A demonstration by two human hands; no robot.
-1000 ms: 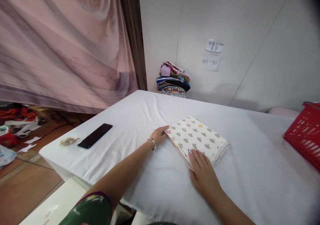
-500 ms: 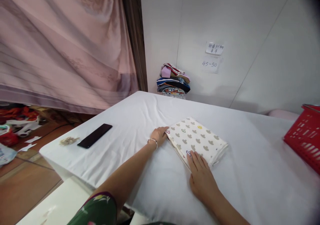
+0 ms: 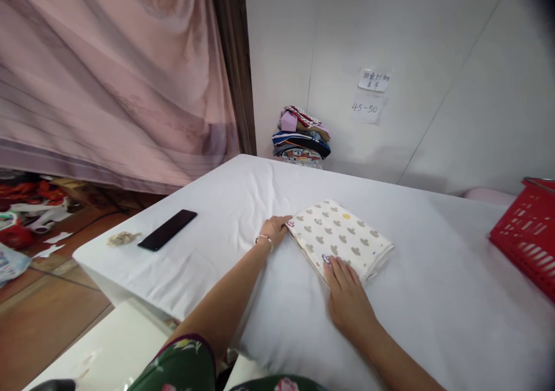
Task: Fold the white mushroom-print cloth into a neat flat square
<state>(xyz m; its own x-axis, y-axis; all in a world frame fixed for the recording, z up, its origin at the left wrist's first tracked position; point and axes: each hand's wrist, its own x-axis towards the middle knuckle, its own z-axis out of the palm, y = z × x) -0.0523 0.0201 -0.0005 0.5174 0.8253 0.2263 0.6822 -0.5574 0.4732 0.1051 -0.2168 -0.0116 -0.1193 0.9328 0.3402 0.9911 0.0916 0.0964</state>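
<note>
A folded white cloth with grey mushroom-like shapes and a few coloured ones lies flat on the white-covered table. At its left corner is my left hand, wearing a bracelet; the fingers are closed at the edge, with the fingertips partly hidden. My right hand rests palm down on the near side of the cloth, fingers stretched out over its edge. The layers of the fold show along the cloth's right and near edges.
A black phone and a beige scrunched item lie at the table's left. A red basket stands at the right edge. Behind the table is a stack of folded fabrics. A pink curtain hangs at the left.
The view has shifted slightly. Both hands stay at the same places on the folded cloth, which looks unchanged.
</note>
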